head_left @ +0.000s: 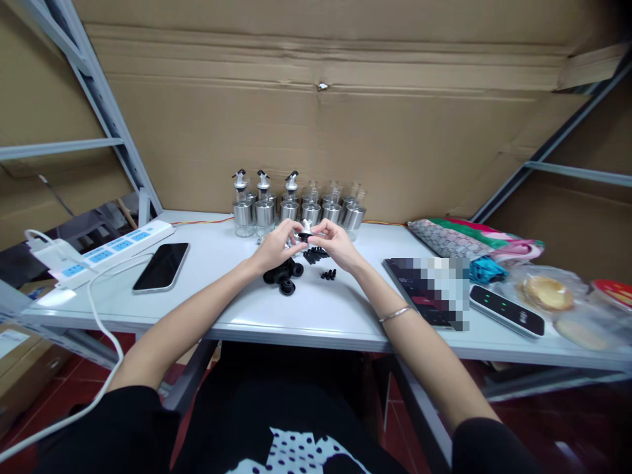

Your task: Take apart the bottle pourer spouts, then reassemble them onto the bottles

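My left hand (274, 247) and my right hand (334, 242) meet above the white table (306, 309), fingertips pinched together on a small silver-and-black pourer cap (305, 230). Below the hands lie several black round stoppers (284, 275) and small black plugs (328, 274). Behind the hands stands a row of glass-and-steel oil bottles (296, 207); the three on the left carry pourer caps, the others on the right stand open-topped.
A black phone (162, 266) and a white power strip (106, 250) with a cable lie at the left. On the right are a dark tablet (424, 289), a black device (506, 310), a patterned pouch (451, 240) and wrapped food (548, 293). Cardboard lines the back.
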`<state>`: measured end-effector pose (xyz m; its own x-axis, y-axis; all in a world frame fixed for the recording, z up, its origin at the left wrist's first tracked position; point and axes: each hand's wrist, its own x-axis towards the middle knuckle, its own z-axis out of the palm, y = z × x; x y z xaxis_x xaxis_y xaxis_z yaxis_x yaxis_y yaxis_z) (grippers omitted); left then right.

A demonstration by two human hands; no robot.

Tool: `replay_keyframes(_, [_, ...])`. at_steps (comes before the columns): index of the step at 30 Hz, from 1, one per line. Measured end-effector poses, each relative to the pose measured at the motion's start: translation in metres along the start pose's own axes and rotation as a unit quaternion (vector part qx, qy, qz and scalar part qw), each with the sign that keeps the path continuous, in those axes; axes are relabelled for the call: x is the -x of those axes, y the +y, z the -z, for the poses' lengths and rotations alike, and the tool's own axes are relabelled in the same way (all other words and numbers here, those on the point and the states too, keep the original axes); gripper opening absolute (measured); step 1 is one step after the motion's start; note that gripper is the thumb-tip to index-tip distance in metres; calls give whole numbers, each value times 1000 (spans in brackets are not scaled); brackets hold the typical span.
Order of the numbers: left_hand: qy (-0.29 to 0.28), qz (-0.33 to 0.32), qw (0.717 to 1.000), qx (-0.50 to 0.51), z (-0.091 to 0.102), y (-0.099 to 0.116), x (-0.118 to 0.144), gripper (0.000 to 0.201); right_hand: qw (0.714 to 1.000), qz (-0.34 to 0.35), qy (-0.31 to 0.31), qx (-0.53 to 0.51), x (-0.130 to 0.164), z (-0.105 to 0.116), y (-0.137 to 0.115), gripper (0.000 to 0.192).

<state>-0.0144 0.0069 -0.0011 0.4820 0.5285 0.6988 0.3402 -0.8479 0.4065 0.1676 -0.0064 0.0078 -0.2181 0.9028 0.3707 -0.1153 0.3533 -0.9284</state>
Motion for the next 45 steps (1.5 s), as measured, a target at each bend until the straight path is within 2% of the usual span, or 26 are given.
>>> replay_keyframes(6, [12, -77, 994, -72, 2, 5, 1, 23, 1000, -10, -13, -1, 1, 1, 1, 35])
replay_keyframes(15, [9, -131, 976, -176, 4, 9, 1, 28, 998, -31, -58, -25, 3, 1, -1, 29])
replay_keyframes(17, [7, -137, 972, -193, 3, 7, 1, 32, 998, -30, -64, 4, 1, 3, -1, 23])
replay_keyframes(19, [2, -136, 969, -206, 4, 6, 1, 33, 994, -20, -52, 94, 0, 7, 1, 13])
replay_keyframes(21, [-7, -128, 969, -210, 4, 5, 0, 31, 963, -6, -27, 268, -1, 11, 4, 6])
replay_keyframes(24, [-25, -112, 974, -195, 5, 5, 0, 26, 846, -2, -7, 534, -1, 17, 7, 9])
replay_keyframes(26, [-37, -108, 976, -188, 5, 5, 0, 27, 785, -20, -12, 619, 0, 21, 8, 12])
replay_keyframes(29, [-58, -111, 974, -189, 5, 7, 0, 28, 743, -60, -17, 667, 0, 24, 8, 15])
replay_keyframes(33, [-86, -103, 974, -184, 4, 8, 0, 27, 725, -90, -25, 682, 0, 25, 10, 15])
replay_keyframes(45, [-115, -110, 964, -211, 5, 10, -1, 29, 725, -100, -23, 681, 1, 22, 12, 20])
